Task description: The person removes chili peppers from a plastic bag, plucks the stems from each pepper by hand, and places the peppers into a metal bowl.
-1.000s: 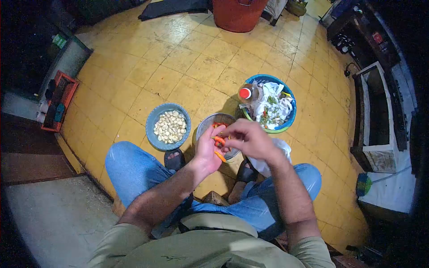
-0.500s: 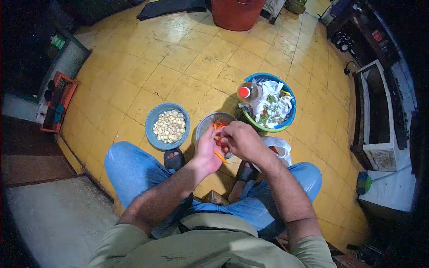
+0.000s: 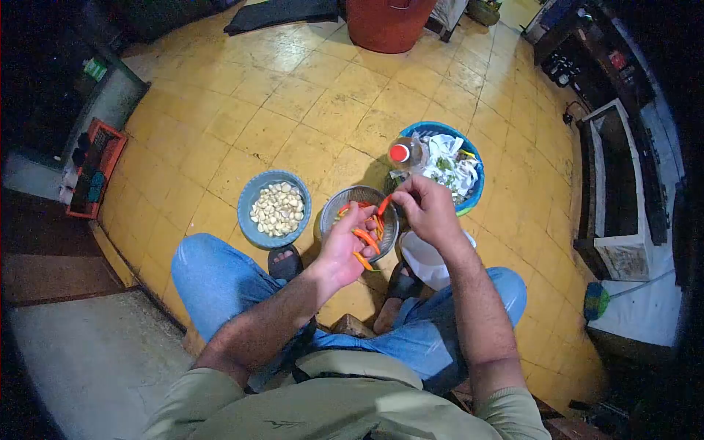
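Note:
My left hand is half curled, palm up, around several orange chili peppers, some of which stick out past the fingers. It is over the near left part of a metal mesh strainer. More red and orange chilies lie inside the strainer, partly hidden by that hand. A single red chili pepper is pinched between the thumb and fingers of my right hand, above the strainer's right rim. To the left, a blue-grey bowl contains peeled garlic cloves.
A blue and green basin at the right holds a red-capped bottle, white plastic and green scraps. A white plastic bag lies beside my right foot. Farther off are a red tub, an orange crate and a wooden frame.
My right hand has moved away from my left palm, up and to the right, with a red chili pinched in it. My left fingers have loosened, and more of the strainer shows.

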`<state>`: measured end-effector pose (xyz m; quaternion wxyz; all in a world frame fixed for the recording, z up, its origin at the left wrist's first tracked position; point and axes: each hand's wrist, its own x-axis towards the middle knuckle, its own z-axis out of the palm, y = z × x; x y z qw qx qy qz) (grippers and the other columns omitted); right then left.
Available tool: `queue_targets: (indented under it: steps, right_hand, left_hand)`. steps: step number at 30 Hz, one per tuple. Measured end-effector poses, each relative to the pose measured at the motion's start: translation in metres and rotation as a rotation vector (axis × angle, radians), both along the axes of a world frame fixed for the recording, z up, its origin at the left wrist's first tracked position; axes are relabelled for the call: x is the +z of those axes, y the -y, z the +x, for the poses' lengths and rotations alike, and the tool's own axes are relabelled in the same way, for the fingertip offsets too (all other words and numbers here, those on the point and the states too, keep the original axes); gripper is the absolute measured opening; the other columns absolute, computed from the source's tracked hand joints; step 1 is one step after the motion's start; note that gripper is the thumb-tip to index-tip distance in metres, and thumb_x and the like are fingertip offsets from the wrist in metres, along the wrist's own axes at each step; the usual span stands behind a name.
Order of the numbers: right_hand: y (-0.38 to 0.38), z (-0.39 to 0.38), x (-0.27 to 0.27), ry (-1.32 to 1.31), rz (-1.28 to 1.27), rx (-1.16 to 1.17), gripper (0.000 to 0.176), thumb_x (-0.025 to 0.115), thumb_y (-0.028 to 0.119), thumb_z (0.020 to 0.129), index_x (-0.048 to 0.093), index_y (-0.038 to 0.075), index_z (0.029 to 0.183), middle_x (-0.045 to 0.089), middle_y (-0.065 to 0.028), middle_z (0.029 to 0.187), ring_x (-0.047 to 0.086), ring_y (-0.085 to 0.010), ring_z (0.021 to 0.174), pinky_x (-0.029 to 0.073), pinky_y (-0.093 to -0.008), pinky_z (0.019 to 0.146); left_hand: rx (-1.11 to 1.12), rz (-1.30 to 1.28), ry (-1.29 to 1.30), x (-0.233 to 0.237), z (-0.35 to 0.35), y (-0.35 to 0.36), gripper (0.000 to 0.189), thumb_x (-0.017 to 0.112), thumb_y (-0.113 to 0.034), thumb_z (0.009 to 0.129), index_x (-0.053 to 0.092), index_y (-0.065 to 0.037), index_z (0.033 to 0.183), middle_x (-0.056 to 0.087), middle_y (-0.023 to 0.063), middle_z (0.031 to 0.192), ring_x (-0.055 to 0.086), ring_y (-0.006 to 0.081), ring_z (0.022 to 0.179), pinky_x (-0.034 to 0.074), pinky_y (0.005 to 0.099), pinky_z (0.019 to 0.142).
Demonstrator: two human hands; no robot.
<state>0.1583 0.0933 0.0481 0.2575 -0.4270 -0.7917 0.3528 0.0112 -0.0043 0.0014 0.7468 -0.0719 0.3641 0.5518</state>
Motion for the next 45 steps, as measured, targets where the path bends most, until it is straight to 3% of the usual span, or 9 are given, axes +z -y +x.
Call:
queue_targets:
  steps: [6,16,19,26,31,35,37,41,45]
  right_hand:
    - [0.013,-0.012,-0.011,0.159,0.141,-0.019,0.017,0.065,0.015,0.082,0.056,0.001,0.08,0.061,-0.02,0.073,0.059,-0.0402,0.073,0.047,-0.0487,0.064]
    - [0.006,-0.006,-0.003,0.141,0.242,0.221,0.011,0.068,0.011,0.077,0.059,0.004,0.078,0.058,-0.0144,0.066,0.056,-0.0351,0.064,0.044,-0.043,0.058]
    - [0.001,0.0,0.004,0.161,0.127,0.138,0.011,0.065,0.014,0.08,0.06,0.004,0.079,0.06,-0.0175,0.071,0.059,-0.0379,0.072,0.046,-0.046,0.064]
    - [-0.032,0.033,-0.002,-0.038,0.051,-0.186,0.015,0.067,0.014,0.079,0.067,0.003,0.089,0.066,-0.0145,0.076,0.064,-0.0309,0.07,0.051,-0.0365,0.066]
    - [-0.041,0.047,-0.006,0.112,0.488,-0.363,0.016,0.071,0.015,0.077,0.069,0.003,0.089,0.067,-0.0145,0.086,0.065,-0.0294,0.08,0.051,-0.0382,0.072]
    - [-0.02,0.026,-0.014,0.085,0.173,-0.189,0.019,0.072,0.02,0.077,0.07,0.005,0.089,0.065,-0.0158,0.082,0.063,-0.0318,0.078,0.051,-0.0398,0.072]
    - [-0.002,0.008,-0.013,0.099,0.034,-0.037,0.016,0.071,0.016,0.079,0.071,0.005,0.09,0.066,-0.0127,0.083,0.064,-0.0238,0.076,0.051,-0.0347,0.07]
    - [0.024,-0.017,-0.016,0.124,-0.019,0.334,0.02,0.073,0.014,0.075,0.071,0.005,0.092,0.062,-0.0125,0.076,0.064,-0.0255,0.071,0.05,-0.0368,0.065]
    - [0.034,-0.028,-0.029,0.22,-0.046,0.331,0.017,0.074,0.013,0.073,0.068,0.003,0.086,0.063,-0.0139,0.077,0.065,-0.0268,0.069,0.05,-0.038,0.063]
  left_hand:
    - [-0.047,0.096,-0.057,-0.004,0.005,0.001,0.028,0.048,-0.035,0.099,0.054,-0.014,0.118,0.054,-0.0019,0.088,0.05,0.0084,0.07,0.035,0.0203,0.048]
    - [-0.059,0.105,-0.046,-0.012,0.006,0.004,0.02,0.05,-0.032,0.099,0.055,-0.014,0.107,0.052,-0.0038,0.083,0.048,0.0068,0.066,0.034,0.0192,0.045]
    - [-0.058,0.096,-0.032,-0.008,0.007,0.003,0.019,0.053,-0.032,0.097,0.055,-0.014,0.103,0.052,-0.0032,0.083,0.049,0.0077,0.066,0.033,0.0199,0.045]
    - [-0.033,0.007,-0.095,-0.017,0.004,0.004,0.021,0.056,-0.032,0.096,0.055,-0.012,0.101,0.052,-0.0014,0.082,0.051,0.0091,0.068,0.035,0.0206,0.046]
    - [-0.028,-0.078,-0.053,-0.014,0.003,0.003,0.038,0.049,-0.039,0.098,0.056,-0.006,0.115,0.05,0.0005,0.087,0.049,0.0102,0.073,0.036,0.0219,0.048]
    - [-0.018,-0.091,-0.097,-0.011,0.005,0.001,0.05,0.046,-0.047,0.097,0.053,-0.004,0.122,0.047,0.0011,0.089,0.048,0.0103,0.076,0.036,0.0221,0.048]
    - [0.004,-0.108,-0.044,-0.008,0.004,0.0,0.052,0.044,-0.053,0.096,0.058,-0.006,0.114,0.052,0.0006,0.089,0.05,0.0108,0.071,0.036,0.0227,0.049]
    - [-0.028,0.019,0.021,-0.007,0.002,0.0,0.051,0.043,-0.059,0.094,0.056,-0.012,0.107,0.055,-0.0017,0.08,0.049,0.0088,0.064,0.031,0.0229,0.046]
    - [-0.092,0.001,-0.027,-0.011,0.003,0.002,0.049,0.044,-0.063,0.091,0.056,-0.017,0.103,0.057,-0.003,0.081,0.049,0.008,0.062,0.029,0.0229,0.044]
